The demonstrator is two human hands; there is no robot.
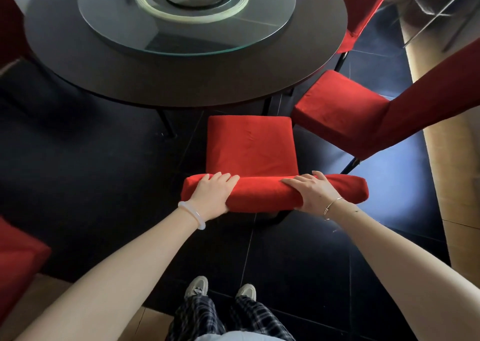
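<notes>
Two-handed, with left hand (213,193) and right hand (311,192) each curled over the red chair (250,145) back, seat just short of the round table (181,80) rim: slide straight and evenly, probably inward, steering clear of the neighbouring chair (337,106) on the right.

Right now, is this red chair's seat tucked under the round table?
No, the whole red chair seat shows clear of the round table.
</notes>
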